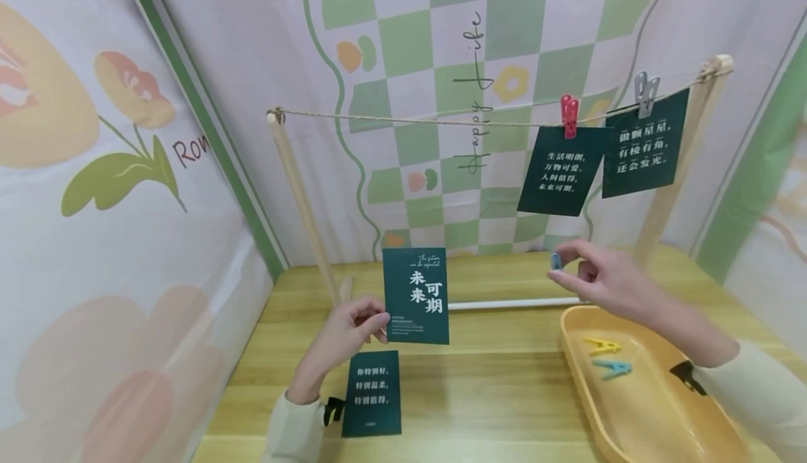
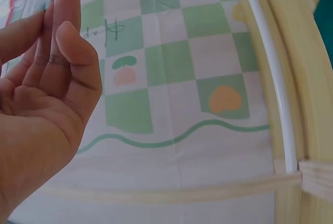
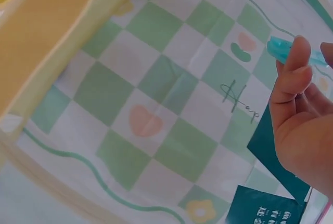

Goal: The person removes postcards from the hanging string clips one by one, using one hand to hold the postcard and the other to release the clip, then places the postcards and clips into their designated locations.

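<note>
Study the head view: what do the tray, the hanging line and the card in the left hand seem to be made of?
Tray: probably plastic, smooth with a soft sheen, judging by its rounded, moulded-looking rim.
Line: likely twine, matt and brownish, with a rough look; fibre unclear.
Card: apparently stiff paper, matt, since it looks flat though the left hand pinches only one edge.

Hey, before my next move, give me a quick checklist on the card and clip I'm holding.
1. Held card in left hand: ok, pinched near its edge.
2. Blue clip in right hand: ok, pinched.
3. Left hanging card under red clip, right hanging card under grey clip: ok.
4. Held card at the string: not ok, apart from it.
5. Blue clip's jaws open: cannot tell, partly covered.
</note>
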Action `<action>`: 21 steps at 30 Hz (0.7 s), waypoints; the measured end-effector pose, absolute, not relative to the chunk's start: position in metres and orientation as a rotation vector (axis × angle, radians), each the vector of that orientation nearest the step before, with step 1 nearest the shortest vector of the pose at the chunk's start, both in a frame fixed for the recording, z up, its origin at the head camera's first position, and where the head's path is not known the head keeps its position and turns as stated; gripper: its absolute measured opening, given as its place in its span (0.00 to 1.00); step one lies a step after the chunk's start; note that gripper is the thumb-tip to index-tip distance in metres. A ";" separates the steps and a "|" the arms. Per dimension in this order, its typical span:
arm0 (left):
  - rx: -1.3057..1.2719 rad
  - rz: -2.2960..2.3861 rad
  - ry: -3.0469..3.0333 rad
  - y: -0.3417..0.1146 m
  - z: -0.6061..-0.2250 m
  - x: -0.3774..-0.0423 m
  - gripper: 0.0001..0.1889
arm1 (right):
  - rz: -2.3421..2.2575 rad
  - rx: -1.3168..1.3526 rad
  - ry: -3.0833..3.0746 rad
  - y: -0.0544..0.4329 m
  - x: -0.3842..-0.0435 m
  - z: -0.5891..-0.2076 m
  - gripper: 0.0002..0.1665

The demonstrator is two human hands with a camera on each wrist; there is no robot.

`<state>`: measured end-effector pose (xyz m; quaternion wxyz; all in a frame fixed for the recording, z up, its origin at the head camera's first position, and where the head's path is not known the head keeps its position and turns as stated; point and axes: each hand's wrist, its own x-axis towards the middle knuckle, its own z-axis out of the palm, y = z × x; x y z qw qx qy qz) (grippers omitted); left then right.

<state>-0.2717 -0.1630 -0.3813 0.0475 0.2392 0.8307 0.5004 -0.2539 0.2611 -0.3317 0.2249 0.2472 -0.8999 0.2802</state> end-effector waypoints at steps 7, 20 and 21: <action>0.782 1.519 2.504 -0.176 -0.389 -0.270 0.06 | 0.834 0.687 -2.579 0.267 -0.246 -0.340 0.12; 0.815 1.364 2.517 -0.198 -0.404 -0.269 0.05 | 0.769 0.840 -2.628 0.280 -0.235 -0.372 0.12; 0.824 1.365 2.496 -0.200 -0.405 -0.269 0.05 | 0.771 0.854 -2.632 0.281 -0.235 -0.375 0.11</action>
